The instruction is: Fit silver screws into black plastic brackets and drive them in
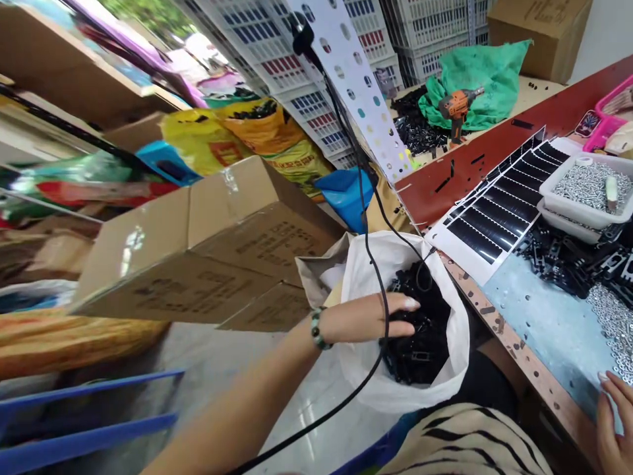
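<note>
My left hand (368, 318), with a beaded bracelet (319, 328) at its wrist, reaches over the rim of a white woven sack (457, 330). Its thumb and fingers are apart above a heap of small black parts (420, 353) inside; nothing shows between them. A black cable (372, 264) hangs across this hand. At the lower right edge, my right hand (616, 422) rests by the light blue worktop (558, 356), fingers stretched out and partly cut off by the frame. Close to it lies a spread of small metal nuts or washers (613, 323).
Cardboard boxes (208, 264) stand left of the sack. On the bench are a white tray of screws (583, 185), black clip-like parts (558, 270) and a sheet with black strips (499, 204). An orange power drill (457, 109) stands behind the red board (445, 181).
</note>
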The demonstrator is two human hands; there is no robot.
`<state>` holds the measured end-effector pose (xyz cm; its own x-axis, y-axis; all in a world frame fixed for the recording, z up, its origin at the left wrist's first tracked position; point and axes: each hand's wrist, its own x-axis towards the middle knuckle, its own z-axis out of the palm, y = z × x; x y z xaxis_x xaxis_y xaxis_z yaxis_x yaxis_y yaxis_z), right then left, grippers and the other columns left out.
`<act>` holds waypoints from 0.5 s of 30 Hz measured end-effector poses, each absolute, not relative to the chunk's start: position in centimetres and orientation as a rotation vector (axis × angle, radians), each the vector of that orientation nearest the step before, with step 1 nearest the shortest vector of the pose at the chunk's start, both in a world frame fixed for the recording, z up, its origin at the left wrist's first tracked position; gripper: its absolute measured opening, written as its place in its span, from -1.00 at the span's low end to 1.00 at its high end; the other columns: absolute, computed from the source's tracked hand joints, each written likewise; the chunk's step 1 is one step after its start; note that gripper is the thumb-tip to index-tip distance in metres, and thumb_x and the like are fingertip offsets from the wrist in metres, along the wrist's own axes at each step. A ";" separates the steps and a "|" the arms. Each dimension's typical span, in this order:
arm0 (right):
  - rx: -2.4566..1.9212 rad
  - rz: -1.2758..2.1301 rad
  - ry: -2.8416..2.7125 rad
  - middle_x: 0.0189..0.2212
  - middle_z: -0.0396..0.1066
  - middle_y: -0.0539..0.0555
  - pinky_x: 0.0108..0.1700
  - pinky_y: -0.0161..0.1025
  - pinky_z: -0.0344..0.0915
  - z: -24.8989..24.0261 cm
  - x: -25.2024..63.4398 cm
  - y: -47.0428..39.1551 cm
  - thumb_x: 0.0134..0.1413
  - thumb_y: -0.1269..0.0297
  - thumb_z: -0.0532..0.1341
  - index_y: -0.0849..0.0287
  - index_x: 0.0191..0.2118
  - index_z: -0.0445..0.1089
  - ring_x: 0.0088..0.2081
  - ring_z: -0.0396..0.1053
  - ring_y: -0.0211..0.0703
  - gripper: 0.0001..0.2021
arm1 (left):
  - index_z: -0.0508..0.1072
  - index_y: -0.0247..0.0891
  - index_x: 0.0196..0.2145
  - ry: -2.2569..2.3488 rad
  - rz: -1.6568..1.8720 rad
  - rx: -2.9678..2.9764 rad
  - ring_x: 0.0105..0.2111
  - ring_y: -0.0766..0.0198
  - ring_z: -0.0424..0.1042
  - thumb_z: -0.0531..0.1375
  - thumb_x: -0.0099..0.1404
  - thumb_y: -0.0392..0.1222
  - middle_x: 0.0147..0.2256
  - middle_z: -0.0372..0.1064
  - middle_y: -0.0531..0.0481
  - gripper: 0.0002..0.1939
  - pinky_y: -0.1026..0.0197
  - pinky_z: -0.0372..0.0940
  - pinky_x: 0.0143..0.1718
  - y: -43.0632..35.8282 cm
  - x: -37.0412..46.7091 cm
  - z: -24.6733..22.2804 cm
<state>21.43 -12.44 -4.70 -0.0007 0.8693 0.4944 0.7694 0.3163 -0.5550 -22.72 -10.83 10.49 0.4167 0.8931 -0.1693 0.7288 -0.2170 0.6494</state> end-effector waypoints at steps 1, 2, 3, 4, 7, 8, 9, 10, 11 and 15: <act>-1.480 0.116 -1.804 -0.09 0.42 0.27 -0.15 0.09 0.37 -5.1 21.4 -12.4 0.17 0.21 0.13 0.16 -0.07 0.43 -0.15 0.43 0.16 -0.73 | 0.46 -0.19 -0.05 1.227 0.352 1.982 -0.21 0.15 0.51 0.20 0.26 0.00 -0.20 0.51 -0.08 -0.65 0.22 0.38 -0.18 -10.2 -21.8 10.6; -1.484 0.073 -1.840 -0.07 0.40 0.30 -0.15 0.12 0.36 -5.7 21.3 -12.4 0.16 0.19 0.13 0.17 -0.08 0.44 -0.14 0.42 0.20 -0.71 | 0.46 -0.17 -0.04 1.094 0.374 1.949 -0.21 0.15 0.51 0.21 0.25 0.02 -0.21 0.51 -0.09 -0.63 0.24 0.38 -0.18 -9.5 -21.0 10.6; -1.485 0.032 -1.881 -0.06 0.39 0.32 -0.15 0.15 0.35 -6.2 21.3 -12.3 0.14 0.17 0.13 0.18 -0.09 0.45 -0.13 0.42 0.23 -0.71 | 0.46 -0.17 -0.04 0.989 0.382 1.927 -0.20 0.13 0.51 0.22 0.24 0.04 -0.20 0.51 -0.11 -0.61 0.24 0.37 -0.17 -9.0 -20.1 10.3; -1.487 -0.010 -1.915 -0.05 0.38 0.33 -0.17 0.16 0.35 -6.8 21.4 -12.3 0.13 0.17 0.15 0.19 -0.11 0.46 -0.15 0.42 0.25 -0.71 | 0.47 -0.17 -0.04 0.901 0.383 1.921 -0.21 0.12 0.51 0.22 0.22 0.07 -0.20 0.51 -0.13 -0.59 0.24 0.37 -0.18 -8.4 -19.3 9.9; -1.526 -0.151 -1.932 -0.05 0.38 0.33 -0.23 0.11 0.37 -8.2 21.7 -12.1 0.06 0.23 0.20 0.18 -0.12 0.46 -0.24 0.45 0.20 -0.73 | 0.46 -0.21 -0.01 0.712 0.358 1.951 -0.23 0.06 0.51 0.18 0.23 0.15 -0.22 0.50 -0.19 -0.51 0.21 0.38 -0.20 -6.9 -17.7 8.7; -1.528 -0.206 -1.935 -0.06 0.39 0.33 -0.24 0.10 0.37 -8.5 21.8 -12.0 0.05 0.25 0.20 0.18 -0.12 0.45 -0.26 0.45 0.18 -0.73 | 0.45 -0.23 0.00 0.661 0.343 1.960 -0.23 0.05 0.50 0.15 0.24 0.17 -0.22 0.49 -0.21 -0.49 0.20 0.38 -0.20 -6.5 -17.4 8.3; -1.517 -0.259 -1.953 -0.07 0.40 0.33 -0.25 0.09 0.37 -8.8 21.9 -11.9 0.05 0.25 0.20 0.19 -0.11 0.44 -0.27 0.45 0.18 -0.73 | 0.43 -0.26 0.01 0.614 0.328 1.963 -0.21 0.04 0.49 0.11 0.27 0.18 -0.21 0.48 -0.24 -0.47 0.19 0.37 -0.19 -6.1 -17.2 8.1; -1.501 -0.299 -1.986 -0.09 0.40 0.33 -0.26 0.08 0.37 -9.1 21.9 -11.8 0.05 0.25 0.20 0.19 -0.11 0.43 -0.26 0.45 0.19 -0.72 | 0.42 -0.29 0.03 0.583 0.317 1.959 -0.20 0.04 0.49 0.06 0.30 0.17 -0.20 0.47 -0.26 -0.46 0.18 0.37 -0.18 -5.8 -17.0 7.8; -1.487 -0.325 -2.021 -0.10 0.41 0.32 -0.25 0.08 0.37 -9.3 21.8 -11.8 0.06 0.24 0.19 0.19 -0.11 0.42 -0.25 0.45 0.20 -0.73 | 0.41 -0.29 0.04 0.566 0.308 1.953 -0.18 0.05 0.48 0.02 0.34 0.14 -0.18 0.47 -0.27 -0.48 0.18 0.37 -0.16 -5.5 -16.9 7.6; -1.522 -0.352 -2.005 -0.15 0.44 0.27 -0.24 0.05 0.39 -10.2 20.8 -11.6 0.14 0.23 0.11 0.15 -0.12 0.41 -0.21 0.45 0.15 -0.76 | 0.29 -0.08 0.14 0.676 0.286 1.860 -0.14 0.11 0.47 -0.12 0.41 -0.05 -0.11 0.46 -0.15 -0.57 0.13 0.36 -0.08 -5.2 -16.8 6.2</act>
